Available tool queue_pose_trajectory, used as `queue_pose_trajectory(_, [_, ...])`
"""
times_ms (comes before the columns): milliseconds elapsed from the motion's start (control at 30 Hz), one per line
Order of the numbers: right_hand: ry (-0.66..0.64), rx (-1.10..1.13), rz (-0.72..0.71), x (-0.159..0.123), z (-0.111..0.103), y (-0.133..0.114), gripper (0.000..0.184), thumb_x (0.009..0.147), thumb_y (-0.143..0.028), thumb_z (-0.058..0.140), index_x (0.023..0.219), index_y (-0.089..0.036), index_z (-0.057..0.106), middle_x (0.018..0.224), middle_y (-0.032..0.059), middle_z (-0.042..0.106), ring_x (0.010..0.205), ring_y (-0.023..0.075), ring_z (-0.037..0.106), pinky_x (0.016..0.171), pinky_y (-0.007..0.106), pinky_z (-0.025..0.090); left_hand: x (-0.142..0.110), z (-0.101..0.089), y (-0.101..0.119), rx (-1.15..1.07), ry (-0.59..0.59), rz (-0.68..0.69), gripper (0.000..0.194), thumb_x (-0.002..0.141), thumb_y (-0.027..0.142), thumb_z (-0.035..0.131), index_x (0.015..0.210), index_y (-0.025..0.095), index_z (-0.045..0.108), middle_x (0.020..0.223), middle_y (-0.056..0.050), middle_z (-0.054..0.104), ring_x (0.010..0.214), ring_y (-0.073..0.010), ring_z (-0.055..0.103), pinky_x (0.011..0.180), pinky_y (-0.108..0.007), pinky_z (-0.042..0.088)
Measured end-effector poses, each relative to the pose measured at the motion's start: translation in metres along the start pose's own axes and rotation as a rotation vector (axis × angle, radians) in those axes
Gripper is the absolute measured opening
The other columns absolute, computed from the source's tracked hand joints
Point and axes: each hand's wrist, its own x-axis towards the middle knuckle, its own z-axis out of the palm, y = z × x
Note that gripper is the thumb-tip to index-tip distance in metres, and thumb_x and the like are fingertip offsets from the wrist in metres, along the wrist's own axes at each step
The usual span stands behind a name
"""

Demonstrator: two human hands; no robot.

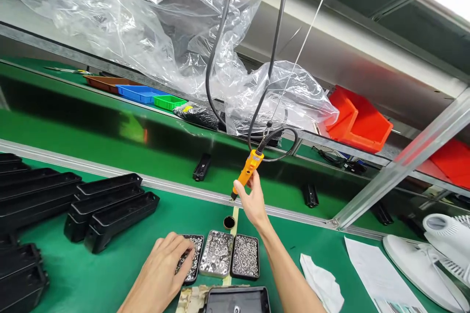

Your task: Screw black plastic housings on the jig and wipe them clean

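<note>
My right hand (251, 200) is wrapped round a yellow electric screwdriver (247, 172), which hangs tilted from a cable with its tip pointing down. My left hand (165, 269) reaches over the left one of three small trays. Its fingers are bent down into that tray (189, 279) of small metal parts, and whatever they pinch is hidden. Beside it stand a tray of metal nuts or washers (216, 253) and a tray of finer metal pieces (246, 256). In front of them lies a black plastic housing (237, 296) with a small metal ring inside.
Long black housings (121, 217) are grouped at the left. A small round dark cup (229, 222) stands behind the trays. At right are a white cloth (323, 281), a paper sheet (378, 269) and a white fan (436, 254). Plastic film (147, 24) drapes off the shelf overhead.
</note>
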Motion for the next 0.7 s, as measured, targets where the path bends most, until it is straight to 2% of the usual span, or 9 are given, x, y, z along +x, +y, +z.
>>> queue_pose_trajectory(67, [0.003,0.029,0.005,0.006,0.004,-0.001,0.046,0.093,-0.045,0.068,0.131,-0.023,0.054,0.109,0.0057,0.067,0.1,0.0247,0.063,0.092,0.04,0.051,-0.001,0.001,0.0,-0.035,0.011,-0.002,0.027,0.105,0.033,0.041,0.095,0.023,0.064,0.093,-0.005,0.063,0.091,-0.0268,0.055,0.081,-0.041,0.039])
queue_pose_trajectory(133, [0.02,0.053,0.017,0.002,0.002,-0.004,0.036,0.094,-0.044,0.066,0.121,-0.021,0.058,0.095,0.0026,0.064,0.087,0.0226,0.062,0.084,0.038,0.052,-0.001,0.001,0.002,-0.064,0.02,-0.032,0.027,0.104,0.033,0.041,0.093,0.023,0.063,0.093,-0.004,0.064,0.09,-0.0263,0.056,0.083,-0.041,0.041])
queue_pose_trajectory(300, [-0.004,0.182,0.028,-0.027,-0.018,-0.024,0.042,0.094,-0.033,0.058,0.134,-0.022,0.048,0.09,-0.0005,0.059,0.079,0.019,0.063,0.076,0.034,0.052,0.001,0.001,0.006,-0.206,0.054,-0.149,0.028,0.102,0.039,0.041,0.092,0.025,0.063,0.094,-0.002,0.065,0.09,-0.0246,0.059,0.09,-0.041,0.043])
queue_pose_trajectory(400, [0.02,0.406,0.019,-0.044,-0.025,-0.042,0.045,0.091,-0.025,0.059,0.135,-0.023,0.046,0.08,-0.0041,0.054,0.063,0.0137,0.056,0.064,0.028,0.049,0.003,-0.002,0.009,-0.331,0.045,-0.256,0.03,0.101,0.048,0.044,0.103,0.027,0.066,0.091,0.0,0.066,0.085,-0.0222,0.061,0.078,-0.032,0.046])
queue_pose_trajectory(500, [0.036,0.695,0.012,-0.055,-0.028,-0.061,0.037,0.093,-0.023,0.062,0.127,-0.025,0.05,0.067,-0.0078,0.046,0.049,0.0096,0.042,0.051,0.021,0.042,0.005,-0.008,0.023,-0.417,0.021,-0.318,0.035,0.101,0.055,0.045,0.106,0.027,0.066,0.087,0.0,0.065,0.078,-0.0204,0.06,0.072,-0.029,0.046])
queue_pose_trajectory(567, [0.039,0.8,-0.004,-0.061,-0.03,-0.073,0.024,0.097,-0.026,0.061,0.12,-0.026,0.054,0.063,-0.0091,0.041,0.045,0.0079,0.033,0.045,0.018,0.038,0.008,-0.01,0.039,-0.457,-0.01,-0.231,0.033,0.103,0.052,0.045,0.1,0.026,0.065,0.089,0.0,0.065,0.082,-0.0199,0.06,0.075,-0.028,0.046])
queue_pose_trajectory(633, [0.067,0.849,-0.034,-0.066,-0.033,-0.084,0.01,0.101,-0.028,0.058,0.11,-0.025,0.056,0.061,-0.0096,0.039,0.042,0.007,0.026,0.04,0.016,0.036,0.009,-0.007,0.055,-0.481,-0.035,-0.079,0.028,0.105,0.044,0.046,0.095,0.025,0.063,0.091,-0.001,0.064,0.083,-0.0189,0.059,0.077,-0.028,0.046])
queue_pose_trajectory(700, [0.098,0.856,-0.055,-0.071,-0.035,-0.094,0.006,0.103,-0.03,0.056,0.103,-0.024,0.058,0.058,-0.0098,0.037,0.04,0.0068,0.022,0.037,0.015,0.036,0.009,-0.001,0.068,-0.509,-0.02,0.065,0.021,0.106,0.035,0.047,0.094,0.023,0.06,0.09,-0.001,0.063,0.083,-0.0179,0.059,0.078,-0.028,0.045])
